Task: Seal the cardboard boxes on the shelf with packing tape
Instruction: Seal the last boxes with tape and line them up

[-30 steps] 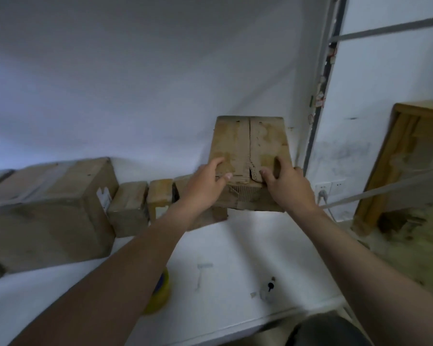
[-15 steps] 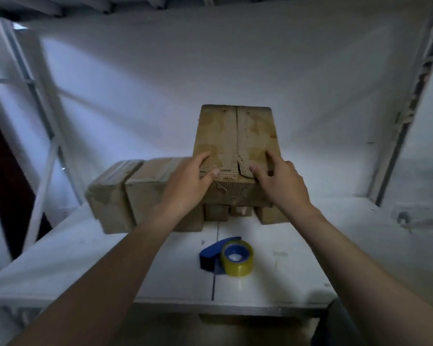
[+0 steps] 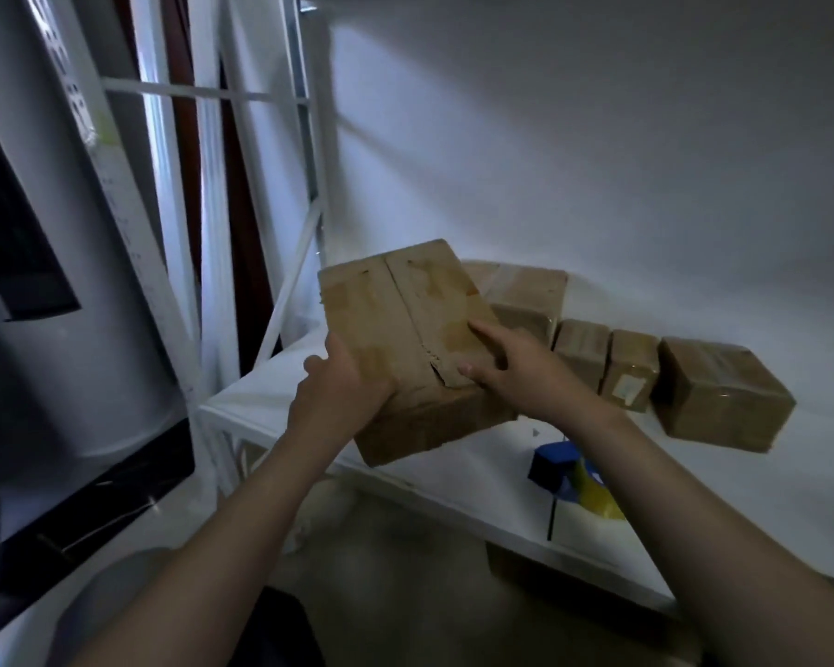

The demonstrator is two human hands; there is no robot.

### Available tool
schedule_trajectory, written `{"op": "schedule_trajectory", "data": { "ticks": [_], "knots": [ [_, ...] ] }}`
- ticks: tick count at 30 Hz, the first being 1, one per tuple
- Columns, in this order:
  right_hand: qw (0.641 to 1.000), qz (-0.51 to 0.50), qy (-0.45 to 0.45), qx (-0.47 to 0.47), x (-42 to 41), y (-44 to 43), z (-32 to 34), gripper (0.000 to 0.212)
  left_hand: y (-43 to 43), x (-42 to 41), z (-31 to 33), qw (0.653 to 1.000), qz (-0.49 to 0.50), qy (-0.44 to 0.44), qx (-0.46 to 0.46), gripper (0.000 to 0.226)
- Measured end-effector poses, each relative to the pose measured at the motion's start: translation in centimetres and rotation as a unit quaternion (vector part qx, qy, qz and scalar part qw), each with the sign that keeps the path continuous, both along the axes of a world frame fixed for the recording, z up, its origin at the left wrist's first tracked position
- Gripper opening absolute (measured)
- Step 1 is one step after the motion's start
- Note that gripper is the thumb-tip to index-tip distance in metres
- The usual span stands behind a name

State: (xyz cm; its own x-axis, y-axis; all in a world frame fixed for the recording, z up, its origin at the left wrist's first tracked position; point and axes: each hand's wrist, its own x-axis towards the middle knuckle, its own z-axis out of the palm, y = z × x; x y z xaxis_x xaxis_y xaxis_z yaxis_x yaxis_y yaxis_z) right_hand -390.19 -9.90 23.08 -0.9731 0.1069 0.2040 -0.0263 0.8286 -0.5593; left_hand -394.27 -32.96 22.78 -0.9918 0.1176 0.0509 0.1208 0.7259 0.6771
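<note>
I hold a brown cardboard box [image 3: 400, 324] in both hands above the left end of the white shelf [image 3: 453, 479]. Its two top flaps meet in a centre seam that is torn at the near edge. My left hand [image 3: 343, 392] grips the near left corner. My right hand [image 3: 516, 373] holds the near right edge, with fingers lying on the right flap. A blue tape dispenser with a yellow tape roll [image 3: 574, 479] lies on the shelf, partly hidden by my right forearm.
Several smaller cardboard boxes [image 3: 631, 368] stand in a row along the white back wall, the rightmost [image 3: 723, 392] being larger. White shelf uprights [image 3: 309, 137] rise at the left. A white and black appliance [image 3: 68, 329] stands left of the shelf.
The view has swung to the left. The box, still in both hands, now sits over the shelf's left end, and the row of boxes and the tape lie to its right.
</note>
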Motion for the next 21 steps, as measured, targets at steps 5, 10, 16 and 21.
{"op": "schedule_trajectory", "data": {
  "ticks": [5, 10, 16, 21],
  "knots": [
    [0.993, 0.087, -0.063, 0.053, -2.7, 0.6, -3.7, 0.06, -0.7, -0.9, -4.6, 0.996, -0.032, -0.068, -0.039, 0.123],
    [0.982, 0.105, -0.153, 0.045, -5.5, 2.9, -7.7, 0.054, 1.4, -2.6, -8.4, 0.987, -0.089, -0.109, -0.077, 0.074],
    [0.973, 0.089, -0.193, 0.089, -7.4, 3.9, -9.6, 0.056, 3.3, -6.4, -9.8, 0.966, -0.139, -0.086, -0.2, 0.061],
    [0.974, 0.114, -0.132, 0.147, -7.9, 0.3, -8.6, 0.035, 4.1, -12.5, -9.5, 0.954, -0.179, -0.033, -0.236, 0.083]
  ]
}}
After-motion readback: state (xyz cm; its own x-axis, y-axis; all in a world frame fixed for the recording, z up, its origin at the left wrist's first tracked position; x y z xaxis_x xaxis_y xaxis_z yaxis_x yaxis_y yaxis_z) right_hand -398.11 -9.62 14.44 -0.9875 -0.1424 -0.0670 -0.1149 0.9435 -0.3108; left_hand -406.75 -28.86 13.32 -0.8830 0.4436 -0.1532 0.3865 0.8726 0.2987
